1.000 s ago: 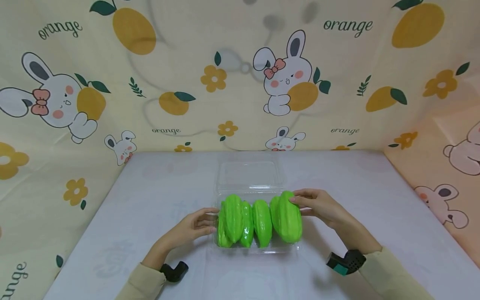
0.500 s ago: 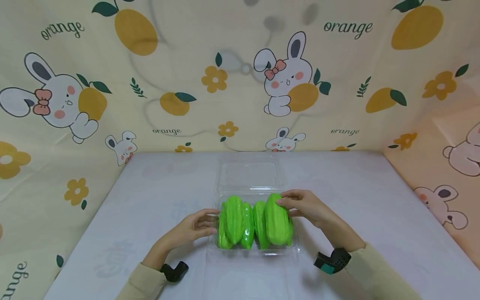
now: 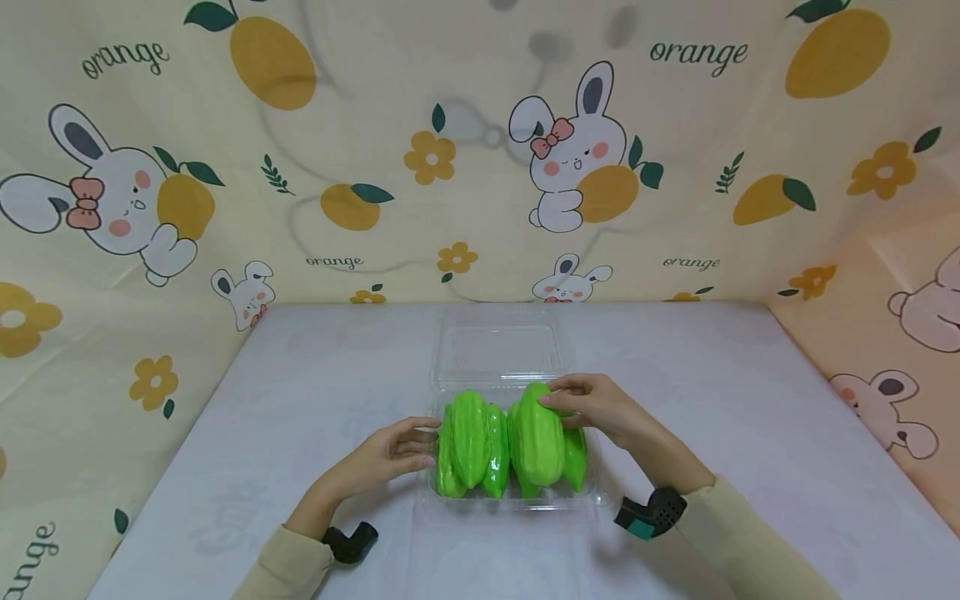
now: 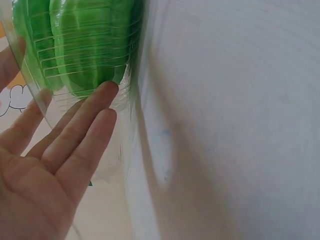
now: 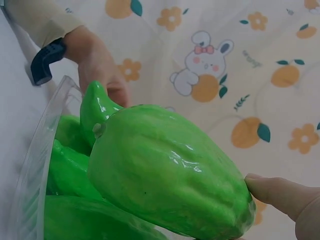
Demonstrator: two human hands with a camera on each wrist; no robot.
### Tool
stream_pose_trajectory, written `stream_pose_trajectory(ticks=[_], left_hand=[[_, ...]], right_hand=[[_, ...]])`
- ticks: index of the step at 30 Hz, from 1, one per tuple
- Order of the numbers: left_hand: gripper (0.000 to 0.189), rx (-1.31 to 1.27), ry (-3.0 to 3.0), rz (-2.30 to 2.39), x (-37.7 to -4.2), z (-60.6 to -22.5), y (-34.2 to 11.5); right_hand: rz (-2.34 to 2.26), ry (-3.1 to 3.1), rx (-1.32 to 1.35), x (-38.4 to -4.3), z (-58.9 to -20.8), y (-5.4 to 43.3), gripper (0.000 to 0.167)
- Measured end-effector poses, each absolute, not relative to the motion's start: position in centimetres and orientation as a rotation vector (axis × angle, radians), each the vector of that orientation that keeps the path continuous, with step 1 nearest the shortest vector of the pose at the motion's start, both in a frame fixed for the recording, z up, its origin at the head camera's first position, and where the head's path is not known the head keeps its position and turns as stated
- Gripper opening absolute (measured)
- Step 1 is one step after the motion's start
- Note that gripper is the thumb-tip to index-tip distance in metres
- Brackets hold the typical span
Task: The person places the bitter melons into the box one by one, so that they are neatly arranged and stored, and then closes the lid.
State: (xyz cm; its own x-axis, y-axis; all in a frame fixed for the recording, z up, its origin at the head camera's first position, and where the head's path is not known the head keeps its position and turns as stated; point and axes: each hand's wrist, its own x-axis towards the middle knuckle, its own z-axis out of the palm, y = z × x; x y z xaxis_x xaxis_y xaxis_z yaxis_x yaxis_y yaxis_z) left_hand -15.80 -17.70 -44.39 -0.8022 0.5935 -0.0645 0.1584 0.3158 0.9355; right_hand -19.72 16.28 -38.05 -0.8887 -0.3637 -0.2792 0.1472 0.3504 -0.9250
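Observation:
A clear plastic clamshell box [image 3: 480,502] stands on the table with its lid folded back. Several glossy green ridged fruits [image 3: 496,450] lie in it side by side. My right hand [image 3: 592,404] pinches the end of one larger green ridged fruit [image 3: 542,442], held above the others in the right half of the box. In the right wrist view the thumb [image 5: 280,192] presses on this fruit's end; the other fingers are mostly hidden. My left hand [image 3: 386,454] rests its straight fingers against the left side wall of the box, as the left wrist view shows [image 4: 65,145].
The transparent lid [image 3: 498,346] lies flat behind the box. A white cloth covers the table [image 3: 322,358]. Patterned curtains with rabbits and oranges [image 3: 480,167] rise at the back and both sides. Black wrist cameras [image 3: 651,512] sit on both wrists.
My right hand has moved left with the larger green fruit, from the box's right end towards its middle. A fruit beneath shows at the right end. The left hand keeps its place.

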Motion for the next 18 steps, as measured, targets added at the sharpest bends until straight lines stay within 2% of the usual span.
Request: stream_pose_trajectory(ticks=[7,18], left_hand=[[0.058,0.662,2.204,1.48,-15.8,-44.4,-17.7],[0.059,0.66,2.207,1.477,-15.9,-44.5,-17.7]], right_hand=[[-1.561,2.182,-0.182,-20.1,-38.2,15.6,0.057],[-1.529,2.213,-0.188,-20.6,-38.5,14.2,0.052]])
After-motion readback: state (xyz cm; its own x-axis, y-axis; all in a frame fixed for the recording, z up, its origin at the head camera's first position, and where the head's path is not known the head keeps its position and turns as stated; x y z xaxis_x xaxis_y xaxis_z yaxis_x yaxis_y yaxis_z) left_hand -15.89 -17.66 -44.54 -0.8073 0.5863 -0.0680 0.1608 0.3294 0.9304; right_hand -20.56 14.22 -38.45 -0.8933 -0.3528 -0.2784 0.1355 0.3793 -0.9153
